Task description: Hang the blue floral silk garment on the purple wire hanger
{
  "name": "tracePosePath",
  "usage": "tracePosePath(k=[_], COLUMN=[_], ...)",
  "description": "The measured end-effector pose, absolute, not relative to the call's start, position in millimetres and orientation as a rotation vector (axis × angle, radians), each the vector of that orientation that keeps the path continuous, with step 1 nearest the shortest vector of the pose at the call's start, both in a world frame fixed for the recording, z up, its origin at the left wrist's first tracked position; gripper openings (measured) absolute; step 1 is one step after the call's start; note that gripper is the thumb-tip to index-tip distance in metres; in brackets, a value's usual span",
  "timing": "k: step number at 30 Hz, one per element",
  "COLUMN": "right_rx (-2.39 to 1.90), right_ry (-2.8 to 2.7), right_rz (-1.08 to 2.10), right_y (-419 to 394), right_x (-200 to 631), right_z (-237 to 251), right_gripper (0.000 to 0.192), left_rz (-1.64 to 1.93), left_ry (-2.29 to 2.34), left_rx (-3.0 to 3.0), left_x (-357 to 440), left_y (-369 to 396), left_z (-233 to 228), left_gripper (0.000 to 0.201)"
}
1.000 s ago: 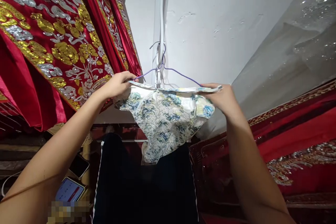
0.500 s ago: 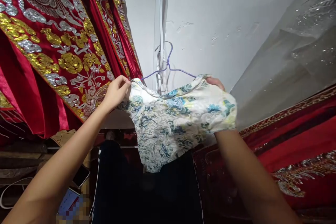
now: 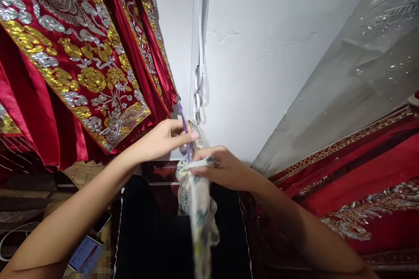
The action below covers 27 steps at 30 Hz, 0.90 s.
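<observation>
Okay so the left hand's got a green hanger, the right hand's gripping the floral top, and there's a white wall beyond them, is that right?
Not quite: the hanger in the left hand is purple, not green, as the head view shows. The right hand does grip the floral top, with the white wall beyond.

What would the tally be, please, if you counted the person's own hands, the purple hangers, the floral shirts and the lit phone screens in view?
Hands: 2 (left hand and right hand)
Purple hanger: 1
Floral shirt: 1
Lit phone screen: 1
Total: 5
</observation>
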State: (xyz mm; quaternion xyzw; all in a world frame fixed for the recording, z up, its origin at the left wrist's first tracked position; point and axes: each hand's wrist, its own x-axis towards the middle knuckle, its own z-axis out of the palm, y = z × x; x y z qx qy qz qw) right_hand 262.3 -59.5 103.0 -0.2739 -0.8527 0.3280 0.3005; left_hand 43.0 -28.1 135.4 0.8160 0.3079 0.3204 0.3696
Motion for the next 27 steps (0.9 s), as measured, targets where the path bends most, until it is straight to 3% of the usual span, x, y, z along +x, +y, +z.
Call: tracePosePath(k=[3,5,7,17,20,24,27], right_rx=[-0.866,-0.926,-0.976,-0.862,-0.865,-0.893,-0.944], right_ry=[-2.159,-2.113,-2.206,-2.373,-2.199,-2.019,-1.927], right_rz=[0.405,0.241,0.238,0.213,0.138,0.085,0.055], right_y=[-36,-16,-3,-29,-1,47,79], right_x=[270,286,299,260,273,282,276], right_z=[93,86,79,80,92,123,154], right_gripper=[0.016,0.046,0.06,0.022,0.024,0.027,0.024], left_rz=[0.861,0.884,0.867,0.783,0.983,0.998,1.077], left_ry=[0.921,0.884,0.767,0.669,0.739,0.891,1.198], left_rx=[2.09,2.056,2.036,2.149,2.034,1.933,2.143], left_x=[38,28,19,31,21,-7,-24], left_y=[-40,-43,-43,-18,-3,14,18], left_z=[124,121,120,123,133,145,143], left_gripper=[0.051,0.055,0.058,0.046,0.03,0.044,0.035])
